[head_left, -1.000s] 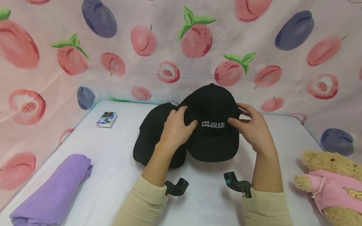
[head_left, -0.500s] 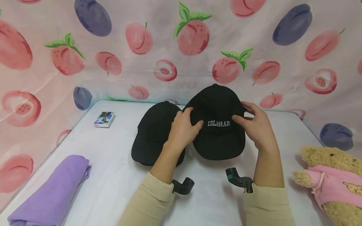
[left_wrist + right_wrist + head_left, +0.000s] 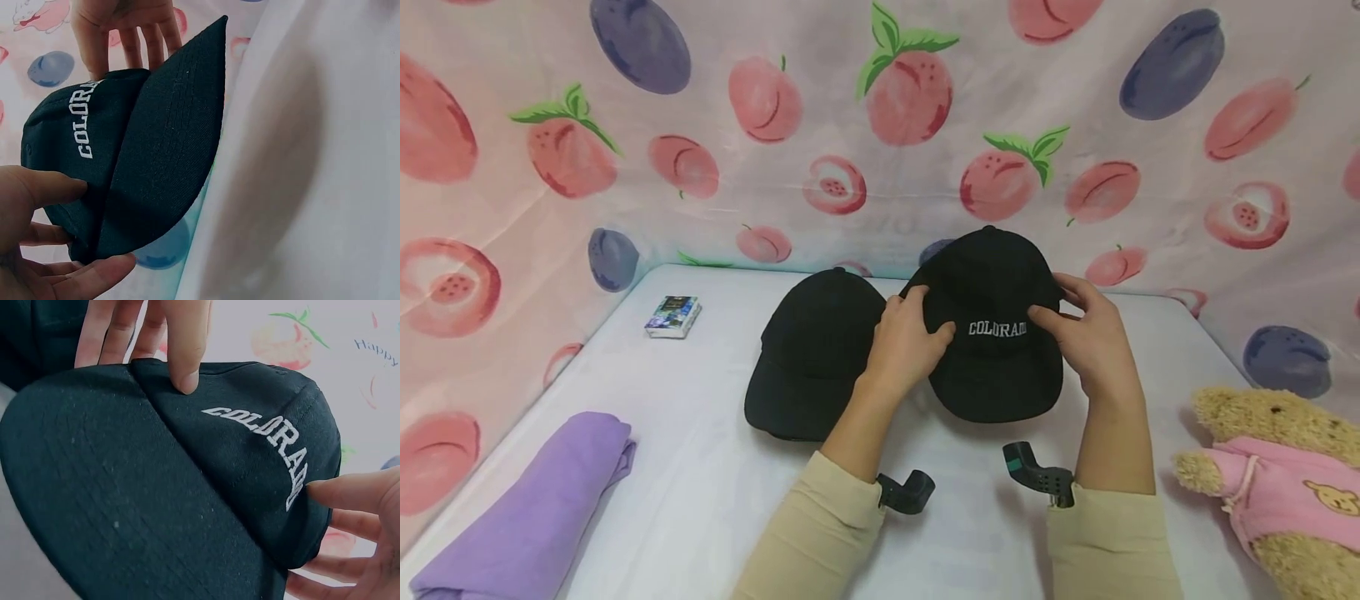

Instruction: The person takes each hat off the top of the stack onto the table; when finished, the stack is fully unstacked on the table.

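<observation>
A black baseball cap (image 3: pixel 996 375) with white COLORADO lettering faces me, brim down, near the back of the white surface. My left hand (image 3: pixel 904 342) grips its left side, the thumb on the front panel. On the other side my right hand (image 3: pixel 1092 342) pinches the cap, thumb by the last letters and fingers behind the edge. In the left wrist view the brim (image 3: pixel 169 144) is apart from the surface, with a shadow beside it. A second black cap (image 3: pixel 820 333) rests to the left, partly behind my left forearm.
A folded purple cloth (image 3: pixel 535 508) lies at the front left. Behind it is a small printed box (image 3: pixel 672 317). A teddy bear in a pink top (image 3: pixel 1288 492) lies at the right edge. Fruit-patterned fabric (image 3: pixel 700 225) hangs along the back and left.
Both hands have carried the COLORADO cap to the right, away from the second cap, which it overlapped at first. The second cap stays on the surface. The head view has shifted slightly.
</observation>
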`<state>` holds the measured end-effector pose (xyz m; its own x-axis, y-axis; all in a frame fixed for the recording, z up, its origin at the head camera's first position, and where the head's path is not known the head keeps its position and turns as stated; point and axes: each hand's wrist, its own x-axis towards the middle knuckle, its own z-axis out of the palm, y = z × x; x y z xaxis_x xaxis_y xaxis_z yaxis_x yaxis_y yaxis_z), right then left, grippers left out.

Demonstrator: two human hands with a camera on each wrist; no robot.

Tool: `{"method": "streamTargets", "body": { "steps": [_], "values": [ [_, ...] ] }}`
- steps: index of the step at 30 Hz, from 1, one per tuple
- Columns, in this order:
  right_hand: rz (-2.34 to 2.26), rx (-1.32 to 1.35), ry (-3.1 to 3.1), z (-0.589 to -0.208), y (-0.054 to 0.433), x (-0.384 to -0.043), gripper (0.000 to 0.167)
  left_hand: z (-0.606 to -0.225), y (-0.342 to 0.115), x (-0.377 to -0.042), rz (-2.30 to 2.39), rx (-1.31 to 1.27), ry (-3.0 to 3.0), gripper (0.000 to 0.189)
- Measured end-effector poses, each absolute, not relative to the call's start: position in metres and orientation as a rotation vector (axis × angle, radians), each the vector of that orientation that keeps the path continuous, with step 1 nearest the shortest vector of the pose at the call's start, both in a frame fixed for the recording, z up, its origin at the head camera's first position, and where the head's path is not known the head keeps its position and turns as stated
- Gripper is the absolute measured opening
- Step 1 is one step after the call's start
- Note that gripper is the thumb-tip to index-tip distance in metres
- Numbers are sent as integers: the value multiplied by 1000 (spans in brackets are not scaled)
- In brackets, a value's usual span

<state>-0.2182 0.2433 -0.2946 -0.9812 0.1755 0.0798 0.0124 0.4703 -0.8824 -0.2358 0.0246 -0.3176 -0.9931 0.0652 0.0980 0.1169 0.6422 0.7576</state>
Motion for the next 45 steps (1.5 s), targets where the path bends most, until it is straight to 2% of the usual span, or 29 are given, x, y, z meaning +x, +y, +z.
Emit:
{"method": "streamTargets", "body": {
  "steps": [33,45],
  "values": [
    [1706,-470,-2468,-337,261,-236,66,-353,53,-253,-1309,-159,-2906,67],
    [1784,-484,-2518,-355,266,-240,69,-364,56,-256,-1291,-215,-2932,69]
  ]
}}
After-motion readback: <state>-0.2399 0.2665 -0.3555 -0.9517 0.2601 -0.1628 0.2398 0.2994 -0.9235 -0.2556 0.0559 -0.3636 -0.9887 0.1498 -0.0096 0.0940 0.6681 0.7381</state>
